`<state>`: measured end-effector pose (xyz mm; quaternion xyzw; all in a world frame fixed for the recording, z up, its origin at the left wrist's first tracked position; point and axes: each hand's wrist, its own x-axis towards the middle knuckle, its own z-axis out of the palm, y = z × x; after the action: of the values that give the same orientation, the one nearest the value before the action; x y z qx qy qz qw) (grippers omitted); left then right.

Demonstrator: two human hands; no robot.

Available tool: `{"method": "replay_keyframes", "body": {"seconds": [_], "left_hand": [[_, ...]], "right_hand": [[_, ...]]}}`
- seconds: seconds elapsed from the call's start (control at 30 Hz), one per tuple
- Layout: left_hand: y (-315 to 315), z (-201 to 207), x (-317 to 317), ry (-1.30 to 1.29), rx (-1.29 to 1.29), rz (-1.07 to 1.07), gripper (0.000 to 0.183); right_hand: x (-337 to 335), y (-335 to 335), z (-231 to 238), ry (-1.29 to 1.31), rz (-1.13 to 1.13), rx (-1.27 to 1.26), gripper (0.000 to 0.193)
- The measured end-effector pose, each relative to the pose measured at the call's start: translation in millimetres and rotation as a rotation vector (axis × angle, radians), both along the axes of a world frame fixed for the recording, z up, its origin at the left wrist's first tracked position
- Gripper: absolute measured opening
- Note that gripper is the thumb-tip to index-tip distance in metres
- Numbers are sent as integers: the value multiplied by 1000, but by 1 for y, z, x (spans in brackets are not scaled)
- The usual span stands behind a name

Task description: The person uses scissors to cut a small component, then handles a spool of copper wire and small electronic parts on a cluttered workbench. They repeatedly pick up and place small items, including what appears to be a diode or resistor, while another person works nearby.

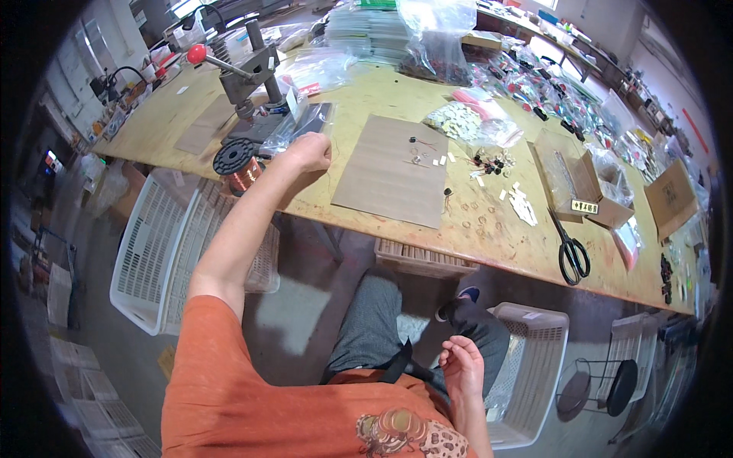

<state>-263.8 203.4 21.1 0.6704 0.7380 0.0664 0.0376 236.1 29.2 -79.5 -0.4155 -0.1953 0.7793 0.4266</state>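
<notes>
My left hand (309,153) is closed in a fist over the table's near left part, beside a clear plastic bag (314,122). Whatever its fingers may hold is hidden. Under my left forearm stands a black spool of copper wire (241,174). A hand press (256,76) with a red ball knob rises behind it. My right hand (463,368) is raised above my lap, its fingers bent and the tips pinched together; I cannot make out anything between them. To the right of my left hand lies a brown cardboard sheet (382,172), with small wired parts (416,141) and rings on it.
Black-handled scissors (573,258) lie near the table's front edge. Beyond are white pieces (521,204), a bag of white parts (462,118) and an open carton (607,191). Plastic crates (145,252) stand below at left, another crate (538,366) at right.
</notes>
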Motion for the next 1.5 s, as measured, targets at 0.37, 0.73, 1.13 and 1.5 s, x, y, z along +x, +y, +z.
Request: {"method": "replay_keyframes", "body": {"seconds": [0.37, 0.73, 1.13, 1.5], "left_hand": [[4, 17, 12, -70, -58, -19, 19], [-33, 32, 37, -986, 477, -46, 6], [-16, -51, 13, -1182, 950, 178, 12], [-221, -34, 227, -627, 468, -367, 7]], "right_hand": [[1, 1, 1, 34, 7, -22, 12], [-3, 12, 11, -160, 57, 259, 12], [-6, 3, 18, -269, 200, 366, 13], [-78, 18, 94, -969, 397, 1504, 49]]}}
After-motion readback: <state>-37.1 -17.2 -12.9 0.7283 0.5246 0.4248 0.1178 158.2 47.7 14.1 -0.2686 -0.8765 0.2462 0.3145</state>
